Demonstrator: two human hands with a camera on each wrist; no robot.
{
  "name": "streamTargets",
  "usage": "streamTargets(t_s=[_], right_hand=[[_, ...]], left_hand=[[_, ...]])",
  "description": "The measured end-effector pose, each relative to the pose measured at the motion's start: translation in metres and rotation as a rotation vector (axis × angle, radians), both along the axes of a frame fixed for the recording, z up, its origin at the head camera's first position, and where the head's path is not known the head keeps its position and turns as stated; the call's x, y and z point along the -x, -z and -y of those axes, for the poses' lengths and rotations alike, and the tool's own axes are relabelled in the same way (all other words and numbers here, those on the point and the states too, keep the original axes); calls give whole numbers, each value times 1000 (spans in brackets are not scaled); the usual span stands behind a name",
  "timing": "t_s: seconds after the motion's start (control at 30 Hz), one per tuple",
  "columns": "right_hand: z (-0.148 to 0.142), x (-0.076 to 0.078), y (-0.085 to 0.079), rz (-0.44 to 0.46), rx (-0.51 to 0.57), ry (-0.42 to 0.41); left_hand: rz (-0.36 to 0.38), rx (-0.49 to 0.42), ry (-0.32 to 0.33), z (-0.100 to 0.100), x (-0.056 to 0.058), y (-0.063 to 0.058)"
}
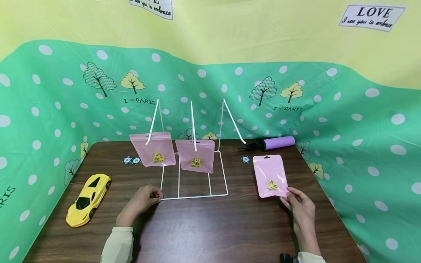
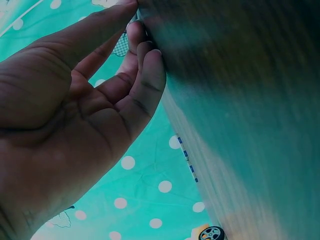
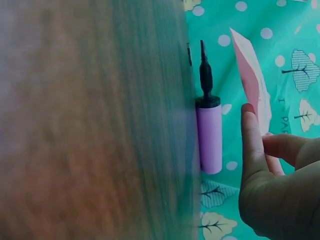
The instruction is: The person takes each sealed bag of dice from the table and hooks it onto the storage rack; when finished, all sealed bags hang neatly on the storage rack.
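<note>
A white wire display rack [image 1: 194, 197] with three upward-slanting prongs stands mid-table. A pink pouch [image 1: 141, 148] with yellow dice showing hangs on its left prong, and a similar pink pouch [image 1: 187, 155] on the middle one. The right prong [image 1: 234, 120] carries nothing. At the rack's front left corner, my left hand [image 1: 143, 200] pinches the wire between thumb and fingers; in the left wrist view the wire is hardly visible behind the fingertips. My right hand [image 1: 300, 210] pinches a third pink pouch [image 1: 267, 170] by its lower right corner, hang hole uppermost. The right wrist view shows this pouch [image 3: 250, 75] edge-on, above the table.
A yellow toy car [image 1: 88, 201] sits at the left. Two poker chips [image 1: 131, 160] lie behind the left pouch's side, another chip [image 1: 245, 159] right of the rack. A purple hand pump [image 1: 277, 143] lies along the back edge. Patterned green cloth [image 1: 361, 146] surrounds the table.
</note>
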State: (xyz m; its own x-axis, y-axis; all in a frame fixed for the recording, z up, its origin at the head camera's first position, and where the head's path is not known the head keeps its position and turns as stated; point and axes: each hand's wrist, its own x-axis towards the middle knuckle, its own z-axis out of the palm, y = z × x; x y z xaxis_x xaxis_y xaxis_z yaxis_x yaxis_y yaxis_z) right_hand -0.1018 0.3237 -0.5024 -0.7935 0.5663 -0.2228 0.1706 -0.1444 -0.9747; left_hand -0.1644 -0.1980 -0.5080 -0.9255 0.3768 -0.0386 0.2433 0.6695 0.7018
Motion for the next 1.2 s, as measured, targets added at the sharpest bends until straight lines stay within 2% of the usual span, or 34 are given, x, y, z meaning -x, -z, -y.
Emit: streamTargets(t_s=[0.2,0.43,0.67,0.93,1.2], right_hand=[[2,-5,-6,-57,82,114],[7,-8,-15,-134,105,162],[14,-9,-24,-265,160,209],[22,-12,-34,-400,161,218],[37,-15,-47,-632,125,245]], left_hand=[[-4,2,-1,-1,-1,-1],[0,-6,0,0,0,1],[1,3,-4,1,1,4],[0,-1,-1,1,1,4],[1,-3,12,2,2,5]])
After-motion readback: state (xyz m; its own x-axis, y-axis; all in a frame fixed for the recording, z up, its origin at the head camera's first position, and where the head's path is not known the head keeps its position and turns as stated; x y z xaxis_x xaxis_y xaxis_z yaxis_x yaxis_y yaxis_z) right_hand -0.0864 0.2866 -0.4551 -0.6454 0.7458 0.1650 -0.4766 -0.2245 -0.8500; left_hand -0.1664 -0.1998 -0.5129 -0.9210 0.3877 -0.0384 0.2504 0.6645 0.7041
